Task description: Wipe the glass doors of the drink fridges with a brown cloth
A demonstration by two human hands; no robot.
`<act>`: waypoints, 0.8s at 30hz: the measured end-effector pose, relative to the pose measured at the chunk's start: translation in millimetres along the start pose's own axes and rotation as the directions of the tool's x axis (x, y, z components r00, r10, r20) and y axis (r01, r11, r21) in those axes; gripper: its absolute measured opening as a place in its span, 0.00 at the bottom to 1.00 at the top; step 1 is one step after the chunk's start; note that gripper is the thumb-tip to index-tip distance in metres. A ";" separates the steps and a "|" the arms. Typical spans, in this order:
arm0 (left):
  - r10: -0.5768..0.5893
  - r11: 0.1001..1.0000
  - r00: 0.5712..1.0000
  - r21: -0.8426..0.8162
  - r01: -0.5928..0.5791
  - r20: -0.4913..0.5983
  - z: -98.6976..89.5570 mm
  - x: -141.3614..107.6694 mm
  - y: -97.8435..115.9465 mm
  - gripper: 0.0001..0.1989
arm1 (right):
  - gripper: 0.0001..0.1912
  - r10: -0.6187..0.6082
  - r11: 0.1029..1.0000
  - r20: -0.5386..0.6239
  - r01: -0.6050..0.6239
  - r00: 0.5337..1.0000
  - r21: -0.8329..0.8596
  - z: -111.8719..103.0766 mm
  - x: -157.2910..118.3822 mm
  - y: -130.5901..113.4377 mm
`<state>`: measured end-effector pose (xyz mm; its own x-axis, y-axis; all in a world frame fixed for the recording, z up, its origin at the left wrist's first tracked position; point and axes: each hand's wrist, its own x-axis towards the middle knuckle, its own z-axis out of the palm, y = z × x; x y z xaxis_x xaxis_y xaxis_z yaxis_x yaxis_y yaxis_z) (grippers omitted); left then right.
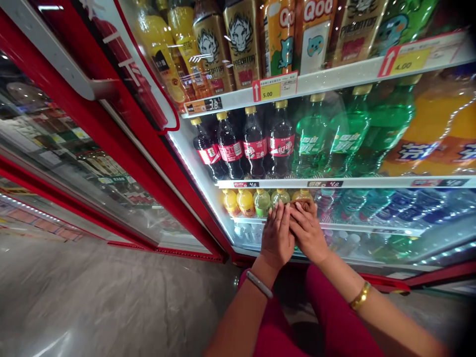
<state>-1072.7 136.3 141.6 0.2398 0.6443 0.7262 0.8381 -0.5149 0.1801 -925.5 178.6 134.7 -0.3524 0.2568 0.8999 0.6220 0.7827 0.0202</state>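
My left hand (278, 233) and my right hand (308, 232) are side by side and touching in front of the lower part of a glass-fronted drinks cooler. Their backs face me, with the fingers stretched forward toward the glass, and nothing shows in either hand. A brown shape just beyond the right fingertips looks like a reflection. Small yellow-capped bottles (245, 202) stand behind the glass beside my left fingertips. Above them, dark cola bottles (256, 148) and green bottles (310, 144) line a shelf.
A red door frame (148, 144) with a metal handle (55, 49) slants across the left. Gold-labelled bottles (241, 44) fill the top shelf, and orange bottles (420, 129) stand at right. Grey floor (111, 297) shows at lower left. My knees are below my hands.
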 end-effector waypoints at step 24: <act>0.002 1.000 0.987 -0.005 -0.002 -0.162 47.9 1.5 71.7 0.39 | 0.16 0.466 0.856 -0.095 -0.421 0.880 0.299 -49.4 -13.4 10.8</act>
<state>-988.8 127.5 123.8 0.1585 0.5432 0.8245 0.8352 -0.5191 0.1814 -879.5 155.6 144.5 0.0457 0.5367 0.8426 0.4719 0.7318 -0.4917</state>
